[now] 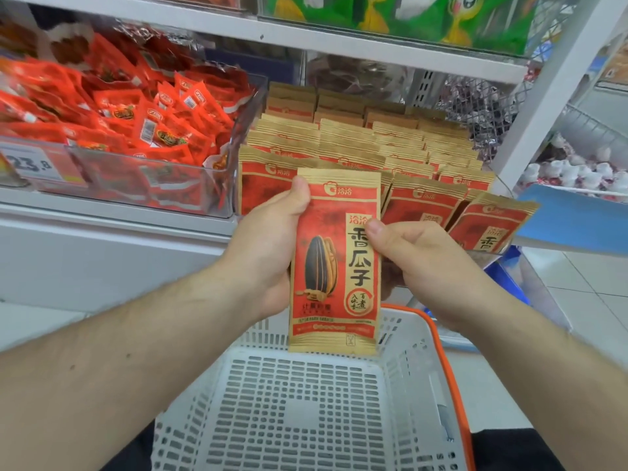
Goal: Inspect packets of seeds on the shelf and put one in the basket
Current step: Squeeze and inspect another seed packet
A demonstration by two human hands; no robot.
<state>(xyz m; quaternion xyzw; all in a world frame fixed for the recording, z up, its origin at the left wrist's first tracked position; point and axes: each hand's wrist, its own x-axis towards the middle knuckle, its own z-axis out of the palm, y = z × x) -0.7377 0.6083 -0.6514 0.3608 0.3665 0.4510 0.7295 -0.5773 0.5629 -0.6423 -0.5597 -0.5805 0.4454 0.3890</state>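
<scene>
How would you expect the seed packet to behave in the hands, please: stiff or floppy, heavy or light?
The packet probably holds its shape fairly well: it stands upright and flat, gripped only at its edges. It seems light, since the left hand and right hand hold it with thumb and fingers. Its matte paper looks unlikely to slip.

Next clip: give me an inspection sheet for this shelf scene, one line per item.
Surface: white shelf, stocked.
Job's things: seed packet held upright above the white basket, which looks empty; more seed packets in rows on the shelf.
Clutter: red snack sachets in a clear bin.
Hands: left hand and right hand both grip the packet's side edges.
Cables: nothing seen.
Surroundings: green packs on the shelf above; tiled floor.
</scene>
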